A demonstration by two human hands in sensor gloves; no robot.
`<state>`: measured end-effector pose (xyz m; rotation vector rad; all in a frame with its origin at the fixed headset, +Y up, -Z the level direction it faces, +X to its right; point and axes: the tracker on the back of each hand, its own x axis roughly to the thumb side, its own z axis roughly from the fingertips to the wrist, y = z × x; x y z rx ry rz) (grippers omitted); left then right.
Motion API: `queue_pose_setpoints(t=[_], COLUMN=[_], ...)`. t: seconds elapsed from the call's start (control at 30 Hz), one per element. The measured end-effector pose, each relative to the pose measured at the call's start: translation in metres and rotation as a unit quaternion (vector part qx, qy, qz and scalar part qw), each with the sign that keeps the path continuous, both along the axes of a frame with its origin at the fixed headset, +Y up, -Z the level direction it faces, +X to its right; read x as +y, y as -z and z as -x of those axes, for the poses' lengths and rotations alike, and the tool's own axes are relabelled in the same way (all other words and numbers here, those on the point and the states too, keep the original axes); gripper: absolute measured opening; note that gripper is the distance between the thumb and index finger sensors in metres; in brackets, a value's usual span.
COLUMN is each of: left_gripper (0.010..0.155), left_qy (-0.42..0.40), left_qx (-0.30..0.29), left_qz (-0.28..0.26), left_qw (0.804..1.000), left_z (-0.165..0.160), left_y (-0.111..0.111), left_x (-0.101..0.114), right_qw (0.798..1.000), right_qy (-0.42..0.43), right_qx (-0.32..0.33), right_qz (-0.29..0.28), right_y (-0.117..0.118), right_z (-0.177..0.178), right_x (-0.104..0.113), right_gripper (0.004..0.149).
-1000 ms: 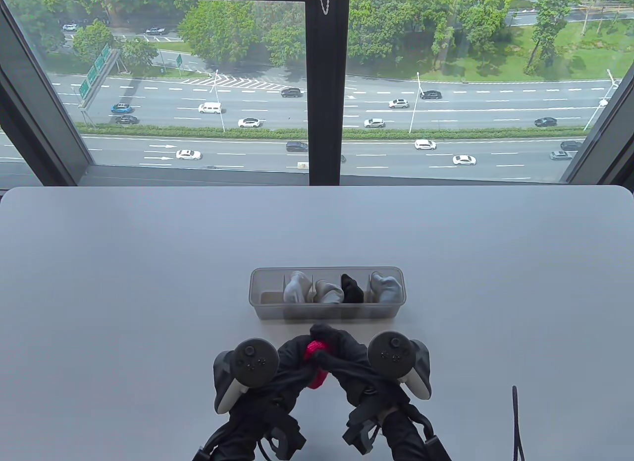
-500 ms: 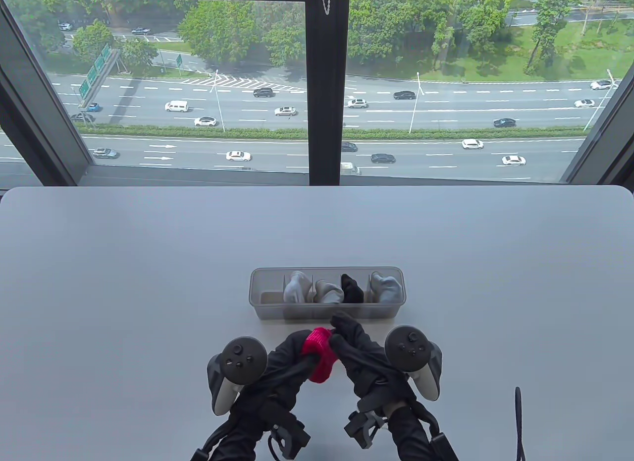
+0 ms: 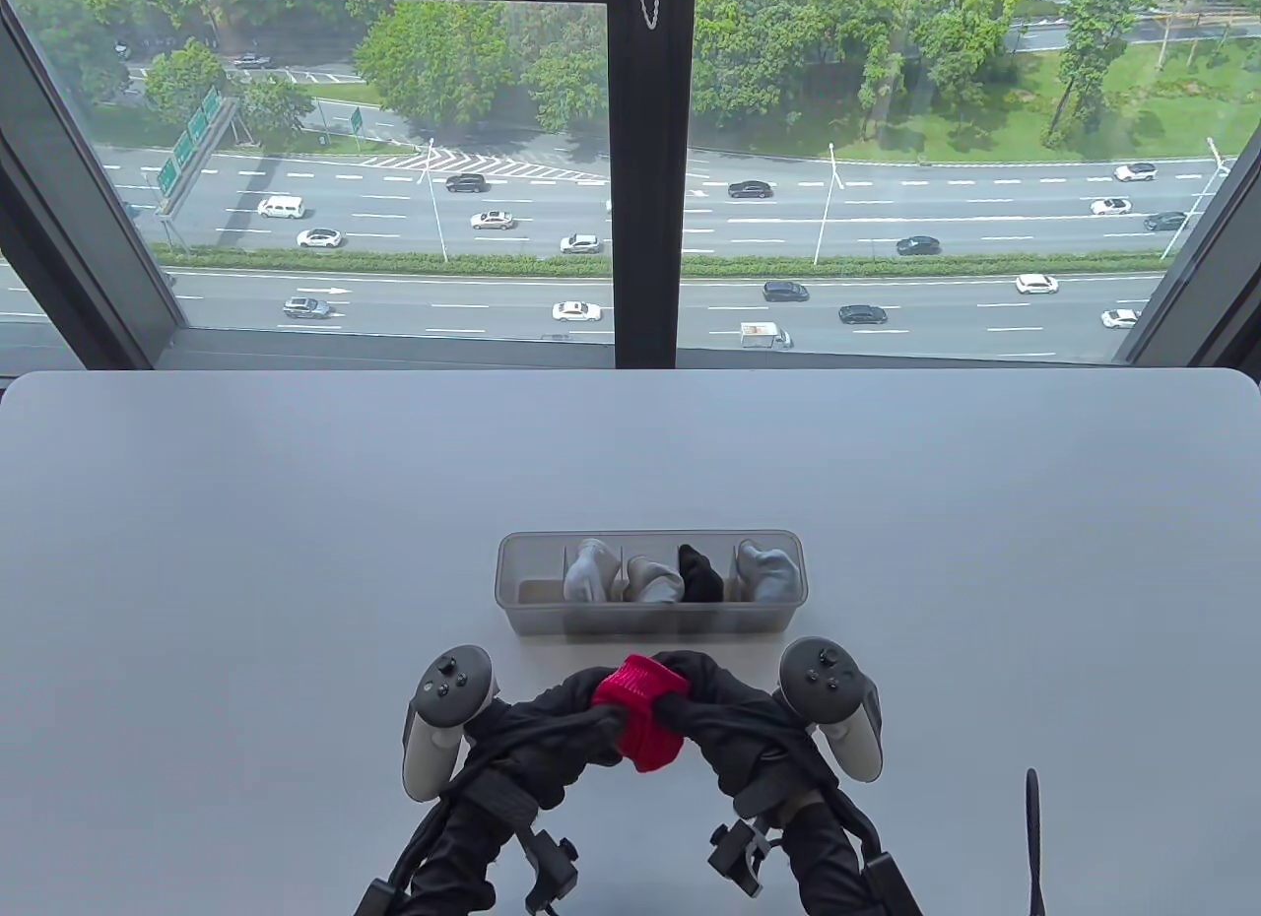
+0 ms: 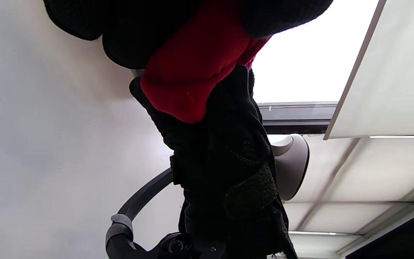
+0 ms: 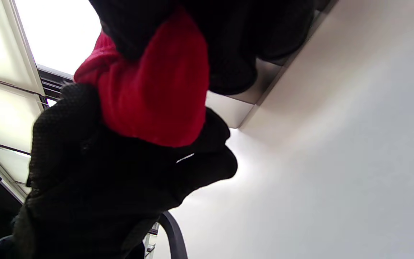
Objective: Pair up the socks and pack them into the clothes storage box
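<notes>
Pale grey table [image 3: 296,522] set against a large window [image 3: 394,167]. One clear storage box [image 3: 512,601], five compartments: three hold grey socks [image 3: 591,571], one a black sock [image 3: 699,573], leftmost bare. One red sock bundle [image 3: 642,711], just before the box, clamped by left hand [image 3: 552,734] and right hand [image 3: 729,724].

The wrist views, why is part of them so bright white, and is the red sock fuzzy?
Left wrist view: the camera tilts up at ceiling lights, which glare white behind the red sock. Right wrist view: the same white glare at top left; the sock is very close and a little soft. Table view: even daylight, sharp, the box clear.
</notes>
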<state>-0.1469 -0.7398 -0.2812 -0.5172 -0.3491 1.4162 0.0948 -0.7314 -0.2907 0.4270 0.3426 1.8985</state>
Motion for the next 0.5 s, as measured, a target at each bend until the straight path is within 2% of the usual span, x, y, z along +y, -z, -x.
queue_pose_setpoints(t=[0.07,0.13,0.27,0.3,0.33,0.43,0.5], left_gripper=[0.069,0.060,0.053,0.052,0.051,0.051,0.049], left_qy=[0.018,0.024,0.050,0.036,0.017,0.027,0.018], left_qx=[0.005,0.062,0.136,0.152,0.162,0.104,0.070], left_qz=[0.006,0.000,-0.070,-0.073,-0.073,-0.079,-0.087], left_qw=[1.000,0.998,0.987,0.985,0.984,0.991,0.994], left_z=[0.003,0.004,0.010,0.010,0.010,0.006,0.003], left_y=[0.000,-0.001,-0.004,-0.004,-0.004,-0.004,-0.003], left_x=[0.002,0.005,0.015,0.015,0.015,0.015,0.017], right_qw=[0.999,0.999,1.000,0.999,0.999,0.999,1.000], right_qy=[-0.028,-0.034,0.011,-0.002,-0.020,-0.018,-0.011], right_qx=[0.015,0.027,0.011,0.027,0.030,-0.006,-0.010], right_qz=[-0.023,-0.030,0.026,0.035,0.030,0.025,0.022], right_y=[-0.001,-0.003,-0.003,-0.004,-0.005,-0.006,-0.004], right_z=[0.003,0.007,0.011,0.011,0.010,0.012,0.009], right_x=[0.007,0.010,0.000,-0.003,-0.006,-0.007,-0.005], right_gripper=[0.054,0.058,0.081,0.083,0.077,0.043,0.041])
